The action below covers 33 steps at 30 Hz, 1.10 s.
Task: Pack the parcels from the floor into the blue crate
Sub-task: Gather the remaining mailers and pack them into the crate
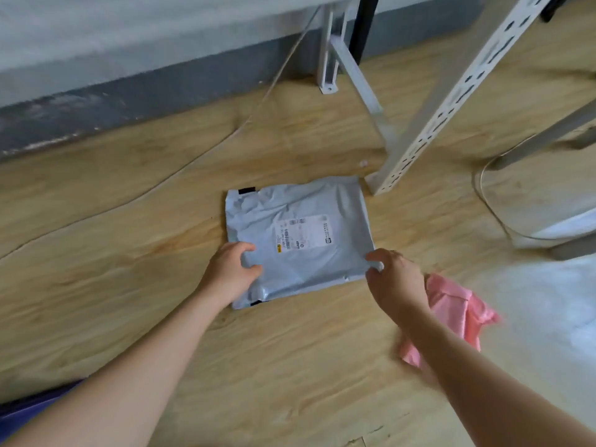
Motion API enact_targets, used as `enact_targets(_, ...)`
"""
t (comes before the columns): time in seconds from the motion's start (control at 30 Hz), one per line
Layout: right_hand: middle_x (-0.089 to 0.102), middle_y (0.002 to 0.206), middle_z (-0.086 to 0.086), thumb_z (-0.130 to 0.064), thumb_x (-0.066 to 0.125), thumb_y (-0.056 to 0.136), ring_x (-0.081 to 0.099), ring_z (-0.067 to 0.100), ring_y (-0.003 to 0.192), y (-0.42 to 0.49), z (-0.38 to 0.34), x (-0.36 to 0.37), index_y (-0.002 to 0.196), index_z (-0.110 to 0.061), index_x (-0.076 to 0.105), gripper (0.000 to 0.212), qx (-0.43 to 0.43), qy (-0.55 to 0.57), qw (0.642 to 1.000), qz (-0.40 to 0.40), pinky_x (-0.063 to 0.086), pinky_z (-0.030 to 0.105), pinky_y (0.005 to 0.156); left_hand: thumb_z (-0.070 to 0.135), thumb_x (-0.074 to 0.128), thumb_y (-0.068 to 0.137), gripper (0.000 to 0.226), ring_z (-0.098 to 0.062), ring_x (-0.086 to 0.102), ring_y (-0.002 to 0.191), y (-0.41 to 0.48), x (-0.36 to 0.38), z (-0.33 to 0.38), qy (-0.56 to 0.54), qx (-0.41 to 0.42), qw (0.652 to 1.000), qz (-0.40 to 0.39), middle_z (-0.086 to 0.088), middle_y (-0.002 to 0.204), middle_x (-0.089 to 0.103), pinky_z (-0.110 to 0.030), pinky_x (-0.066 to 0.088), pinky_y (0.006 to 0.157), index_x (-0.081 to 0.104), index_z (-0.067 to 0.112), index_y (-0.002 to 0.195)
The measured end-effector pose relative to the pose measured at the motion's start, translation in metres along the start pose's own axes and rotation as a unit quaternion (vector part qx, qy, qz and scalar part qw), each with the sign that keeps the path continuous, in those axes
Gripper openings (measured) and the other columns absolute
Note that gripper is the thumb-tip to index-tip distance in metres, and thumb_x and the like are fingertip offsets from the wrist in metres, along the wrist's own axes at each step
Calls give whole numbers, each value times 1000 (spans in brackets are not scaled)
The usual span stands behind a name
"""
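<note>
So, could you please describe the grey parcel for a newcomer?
On the wooden floor, find the white slotted post. The grey parcel lies beside it, held by the left hand and right hand. Unlike the pink item nearby, it bears a white label.

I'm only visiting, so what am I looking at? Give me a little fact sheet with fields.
Parcel: grey parcel, flat on the wooden floor, label up
Left hand: grips its near left edge
Right hand: pinches its near right corner
Nearby: pink bag under the right forearm; white shelf post behind
Crate: not clearly in view
</note>
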State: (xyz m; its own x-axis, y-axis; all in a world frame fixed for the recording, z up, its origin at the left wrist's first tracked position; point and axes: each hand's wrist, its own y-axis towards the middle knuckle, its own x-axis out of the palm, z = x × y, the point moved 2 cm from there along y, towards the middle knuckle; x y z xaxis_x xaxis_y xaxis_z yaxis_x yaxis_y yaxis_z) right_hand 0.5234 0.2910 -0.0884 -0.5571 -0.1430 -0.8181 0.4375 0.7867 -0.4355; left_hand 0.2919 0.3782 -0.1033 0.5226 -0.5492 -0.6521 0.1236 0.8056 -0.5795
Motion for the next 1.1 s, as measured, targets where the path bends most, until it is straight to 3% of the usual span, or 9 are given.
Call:
enact_targets(0.2, 69, 108, 12, -10, 50, 84, 62, 29, 104, 84, 22, 40, 127, -15, 55, 44, 41, 25, 998, 27, 45, 30, 86, 27, 70, 79, 71, -31, 43, 125, 97, 32, -46, -66, -122, 987, 75, -11, 140, 39, -37, 43, 97, 34, 18, 139)
enact_targets(0.3, 67, 76, 5, -5, 50, 81, 69, 33, 76, 106, 28, 58, 135, -13, 43, 54, 127, 180, 975, -22, 57, 42, 76, 25, 74, 75, 76, -34, 43, 125, 113, 43, -61, -116, -176, 972, 106, -12, 138, 43, -40, 43, 96, 33, 11, 137)
enact_targets(0.37, 64, 78, 6, -5, 49, 81, 69, 33, 66, 110, 30, 65, 140, -12, 35, 62, 177, 239, 954, -33, 58, 45, 73, 21, 75, 74, 73, -32, 49, 119, 117, 44, -61, -203, -207, 951, 104, -8, 134, 47, -36, 43, 89, 37, 8, 135)
enact_targets(0.53, 63, 69, 6, -9, 53, 81, 63, 28, 57, 112, 31, 62, 122, -15, 55, 42, 198, 225, 954, -35, 59, 42, 73, 14, 71, 81, 28, -21, 49, 70, 125, 46, -55, -251, -220, 940, 74, -7, 78, 54, -30, 37, 70, 47, 9, 66)
enact_targets(0.63, 58, 57, 3, -14, 53, 81, 59, 27, 61, 115, 35, 57, 98, -9, 67, 23, 164, 166, 972, -17, 54, 35, 68, 7, 65, 85, 9, -24, 50, 78, 126, 42, -47, -247, -211, 942, 82, -7, 87, 52, -28, 37, 67, 60, 1, 89)
enact_targets(0.7, 55, 56, 3, -14, 53, 82, 57, 27, 62, 117, 35, 55, 95, -6, 68, 21, 152, 145, 978, -7, 48, 28, 59, 4, 61, 87, 25, -22, 46, 65, 126, 38, -47, -262, -210, 938, 80, -8, 82, 52, -25, 36, 54, 59, -1, 112)
enact_targets(0.77, 55, 57, 1, -14, 53, 83, 56, 27, 64, 115, 36, 54, 97, -10, 67, 21, 150, 145, 978, -5, 45, 26, 57, 2, 57, 90, 19, -22, 47, 71, 123, 36, -43, -273, -215, 935, 70, -10, 92, 51, -26, 43, 48, 58, -1, 109)
enact_targets(0.9, 57, 61, 0, -12, 52, 82, 55, 22, 62, 95, 33, 44, 102, -13, 65, 24, 150, 152, 977, -4, 40, 23, 53, 1, 48, 95, 28, -23, 47, 94, 95, 27, -26, -333, -212, 915, 78, -10, 105, 43, -29, 50, 67, 46, -1, 122)
enact_targets(1.1, 56, 49, -1, -4, 56, 69, 58, 29, 67, 2, 15, -19, 83, -17, 63, 20, 180, 159, 971, -22, 44, 27, 59, 3, 48, 93, 9, -9, 44, 66, -4, -22, 9, -356, -223, 903, 92, -2, 86, 43, -20, 44, 66, 42, 8, 89)
